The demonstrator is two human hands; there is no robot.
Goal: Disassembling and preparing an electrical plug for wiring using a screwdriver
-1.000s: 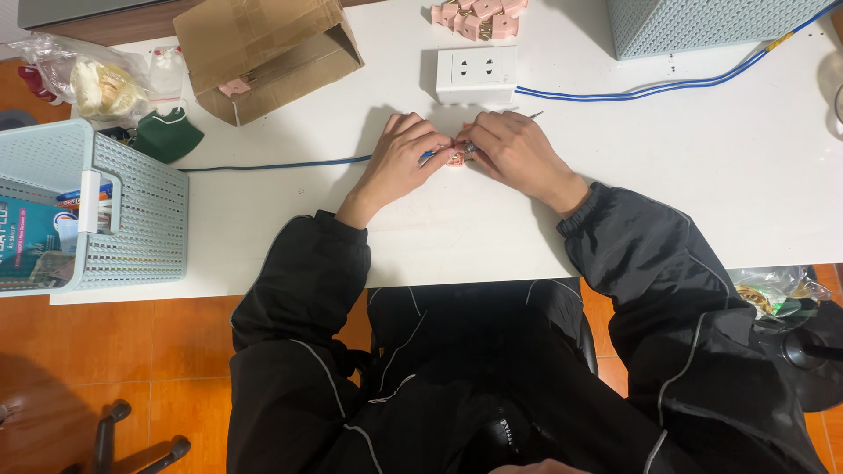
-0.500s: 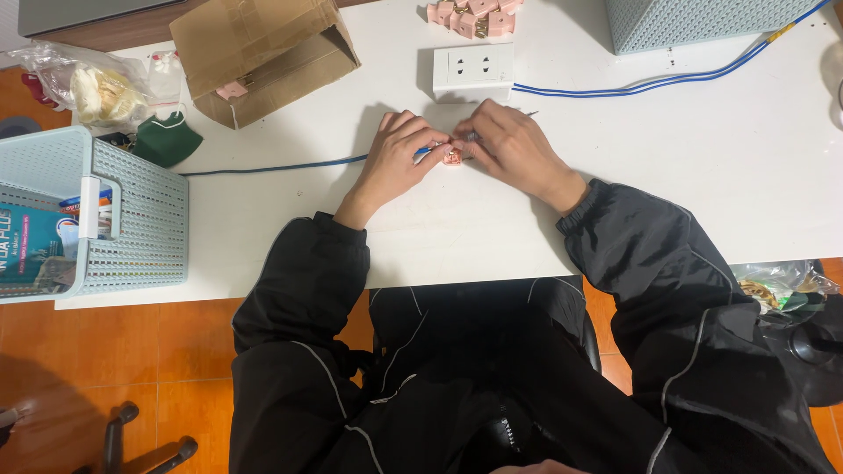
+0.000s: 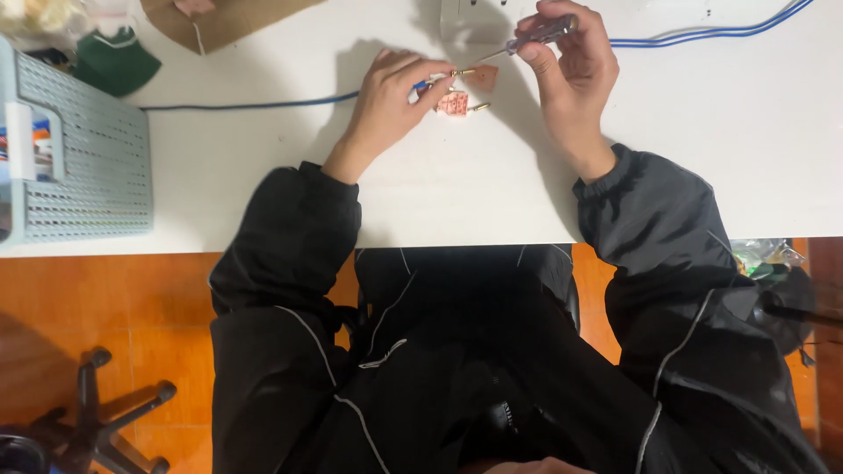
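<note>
My left hand (image 3: 393,92) rests on the white table (image 3: 263,193) and pinches the end of a blue cable (image 3: 255,104) against a small pink plug part (image 3: 454,103) with brass pins. A second pink piece (image 3: 482,77) lies just beyond it. My right hand (image 3: 569,61) is raised above the table and grips a screwdriver (image 3: 537,37) with a clear handle, its thin shaft pointing left and down toward the pink pieces. Both black sleeves reach in from below.
A pale blue perforated basket (image 3: 83,167) stands at the left edge. A dark green cloth (image 3: 114,60) and a cardboard box (image 3: 219,19) lie at the far left. A white socket (image 3: 465,9) and blue cable (image 3: 711,33) run along the top. A chair base (image 3: 97,412) stands on the orange floor.
The view has dropped closer to the table. My right hand lifted away from the plug and now holds the screwdriver up, and the pink plug lies apart in pieces by my left fingers.
</note>
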